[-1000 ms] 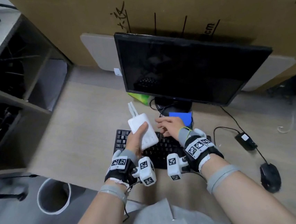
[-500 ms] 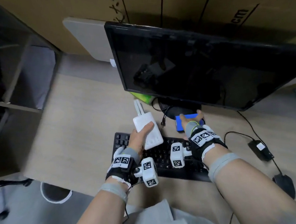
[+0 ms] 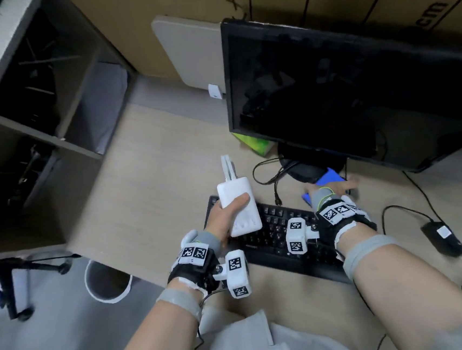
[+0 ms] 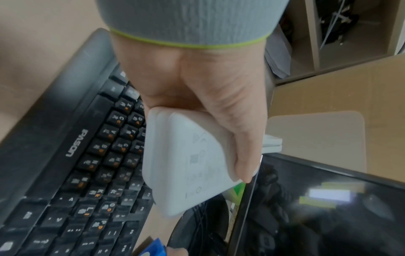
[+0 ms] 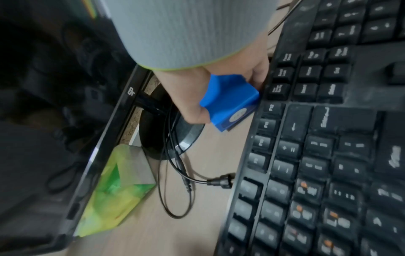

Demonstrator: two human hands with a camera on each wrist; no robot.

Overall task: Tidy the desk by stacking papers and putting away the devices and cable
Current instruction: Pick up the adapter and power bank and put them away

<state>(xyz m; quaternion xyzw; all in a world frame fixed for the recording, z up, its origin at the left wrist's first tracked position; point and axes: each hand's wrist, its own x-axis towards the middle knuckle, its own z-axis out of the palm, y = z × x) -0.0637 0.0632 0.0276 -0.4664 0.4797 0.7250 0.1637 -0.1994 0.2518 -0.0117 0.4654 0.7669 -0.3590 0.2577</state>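
1. Both forearms reach forward side by side, bare, each with a grey band and a black wrist rig carrying white marker blocks.
2. The left hand (image 3: pixel 222 218) is raised, its thumb laid across the top of a white device (image 3: pixel 238 208) and its fingers curled beneath it.
3. The right hand (image 3: pixel 328 189) reaches further forward and lower, its grip closed on a blue device (image 5: pixel 230 98): thumb on one side, fingers on the other.
4. The two hands are apart.
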